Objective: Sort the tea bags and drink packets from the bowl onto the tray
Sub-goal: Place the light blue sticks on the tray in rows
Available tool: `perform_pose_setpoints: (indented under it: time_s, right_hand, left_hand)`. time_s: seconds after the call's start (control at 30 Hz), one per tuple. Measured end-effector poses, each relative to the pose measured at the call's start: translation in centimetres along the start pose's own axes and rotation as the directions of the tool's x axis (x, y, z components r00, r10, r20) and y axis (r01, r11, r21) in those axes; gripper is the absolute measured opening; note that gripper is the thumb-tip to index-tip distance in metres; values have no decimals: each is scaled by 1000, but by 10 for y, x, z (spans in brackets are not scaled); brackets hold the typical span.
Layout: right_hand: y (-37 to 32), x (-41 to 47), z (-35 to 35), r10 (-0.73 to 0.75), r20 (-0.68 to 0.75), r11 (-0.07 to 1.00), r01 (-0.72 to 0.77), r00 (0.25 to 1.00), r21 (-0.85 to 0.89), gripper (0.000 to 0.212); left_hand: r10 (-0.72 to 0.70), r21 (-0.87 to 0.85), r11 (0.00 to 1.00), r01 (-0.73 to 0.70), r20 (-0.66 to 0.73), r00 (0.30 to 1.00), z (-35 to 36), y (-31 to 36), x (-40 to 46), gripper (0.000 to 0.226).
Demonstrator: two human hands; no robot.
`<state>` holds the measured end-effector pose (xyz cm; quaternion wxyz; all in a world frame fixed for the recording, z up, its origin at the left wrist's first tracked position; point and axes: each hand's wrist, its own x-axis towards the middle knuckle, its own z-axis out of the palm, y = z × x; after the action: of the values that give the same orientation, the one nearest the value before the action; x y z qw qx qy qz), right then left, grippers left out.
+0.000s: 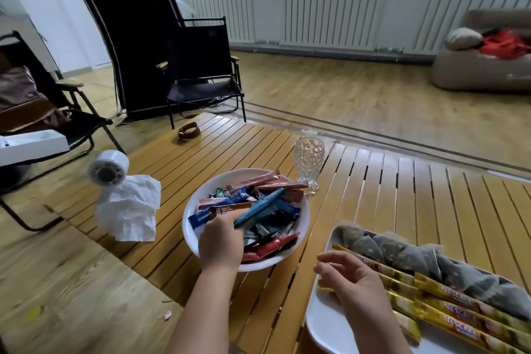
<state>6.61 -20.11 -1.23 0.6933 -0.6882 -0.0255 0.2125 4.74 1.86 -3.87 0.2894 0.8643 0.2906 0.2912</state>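
Note:
A white bowl (192, 211) on the slatted wooden table holds several drink packets in brown, blue, red and dark wrappers. My left hand (219, 241) reaches into the bowl and grips a teal-blue stick packet (260, 207), lifted at an angle above the pile. A white tray (321, 322) at the lower right carries a row of grey pyramid tea bags (402, 253) and several gold Nescafe sticks (457, 313). My right hand (350, 279) rests over the tray's near left end, fingers loosely curled on the ends of the gold sticks.
A cut-glass goblet (309, 164) stands just behind the bowl. A roll of white paper towel (107, 171) with a loose sheet lies left of the bowl. A brown watch strap (188, 130) lies at the table's far end. Black folding chairs stand beyond.

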Motion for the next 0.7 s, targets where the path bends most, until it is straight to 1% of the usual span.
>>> perform_pose_setpoints:
  time_s: [0.07,0.1,0.13,0.17,0.2,0.23,0.27,0.3,0.33,0.37,0.4,0.43,0.47,0.5,0.53,0.57,0.6,0.63,0.67,0.7]
  right_hand:
    - [1,2,9,26,20,999,-27,999,48,7]
    - [1,3,14,32,32,996,-34,999,83,7]
    - [0,3,20,36,43,991,-41,998,126,8]
    - [-1,4,26,33,56,985,-42,998,166,8]
    - [-3,4,33,20,68,981,-33,997,191,9]
    - [-5,5,39,-2,79,979,-13,997,201,12]
    - [-6,6,45,-28,88,978,9,996,207,18]
    - [-7,8,50,-49,94,976,28,994,215,26]
    - [-8,10,54,-62,98,974,39,993,221,34]
    - [-8,11,57,-72,105,972,46,992,231,39]
    - [-10,12,60,-78,119,966,46,990,255,42]
    - [-11,13,62,-83,138,955,39,987,295,44]
    - [-12,14,63,-82,155,938,24,984,345,47]
    - [-13,15,63,-77,167,916,4,983,401,49]
    - [-14,16,63,-71,177,889,-18,982,457,50]
    - [-13,18,62,-64,187,858,-42,980,511,48]
    - [-12,18,62,-48,195,827,-70,980,558,47]
    - [-11,19,61,-20,198,796,-104,980,597,46]
    - [-9,20,60,13,202,760,-141,979,634,46]
    - [-8,20,57,37,220,721,-178,975,670,46]
  left_hand:
    - [-54,-124,991,51,-21,998,-5,0,2,22]
    - [-87,-213,974,83,-9,996,-8,3,2,20]
    - [-126,-333,935,123,12,992,-11,8,3,18]
    - [-180,-478,859,182,51,982,-15,14,3,17]
    - [-240,-623,738,260,118,964,-19,20,3,20]
    - [-285,-723,595,352,220,933,-22,24,3,25]
    - [-286,-769,463,441,341,896,-25,27,3,28]
    - [-249,-774,362,519,457,854,-27,29,2,29]
    - [-190,-757,281,590,559,807,-28,30,0,30]
    - [-129,-729,212,651,640,758,-30,31,-3,31]
    - [-71,-704,150,694,693,718,-31,33,-5,33]
    - [-29,-691,109,714,716,697,-31,35,-7,35]
    - [-6,-688,96,720,723,691,-31,37,-9,34]
    - [-3,-692,124,711,716,698,-31,41,-11,32]
    - [-22,-696,218,684,697,717,-30,46,-13,28]
    - [-49,-681,387,622,658,751,-30,52,-16,26]
    - [-57,-630,579,518,602,796,-30,58,-19,26]
    - [-20,-564,729,388,549,835,-28,64,-24,29]
    - [52,-504,826,251,513,857,-26,70,-29,32]
    - [128,-433,895,105,476,870,-23,75,-34,36]
